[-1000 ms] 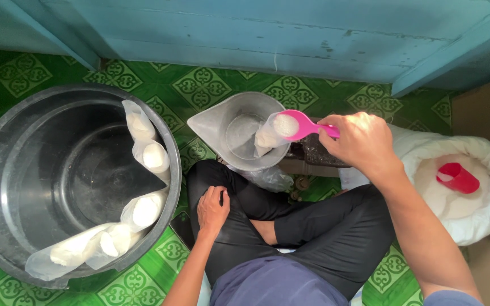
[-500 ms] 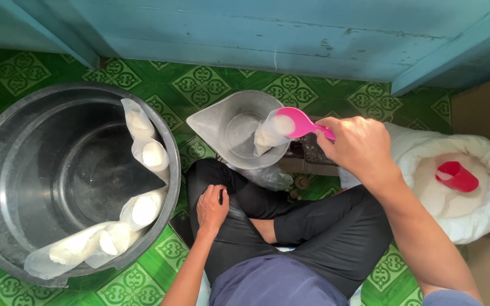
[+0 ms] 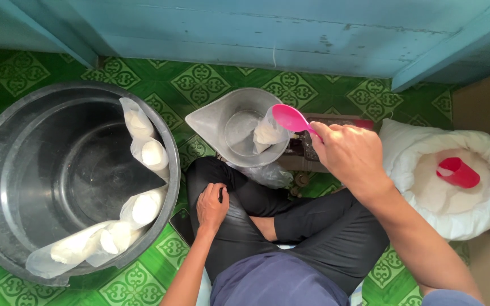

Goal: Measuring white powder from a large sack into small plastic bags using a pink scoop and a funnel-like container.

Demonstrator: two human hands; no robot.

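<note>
The right hand [image 3: 344,153] is closed around the handle of a pink scoop [image 3: 291,119], whose bowl is held tilted over the mouth of a clear plastic bag [image 3: 267,133] partly filled with white grains. The bag is stood inside a metal pan [image 3: 239,127] with a pouring lip, located at 12 o'clock from the crossed legs [image 3: 290,221] clad in black trousers. A dark scale base [image 3: 313,150] is partly seen under the pan and the hand. At 3 o'clock from the right hand, an open white sack [image 3: 404,164] of white grains is placed, with a red cup [image 3: 457,171] lying on the grains. The left hand [image 3: 212,205] is rested palm down on the left knee, fingers loosely curled, nothing gripped. At 9 o'clock from it, a large black tub [image 3: 7,170] is set on the green patterned floor [image 3: 199,82]; several filled bags [image 3: 143,147] are leaned along its inner right wall. A blue painted wall [image 3: 256,28] is seen at 12 o'clock.
</note>
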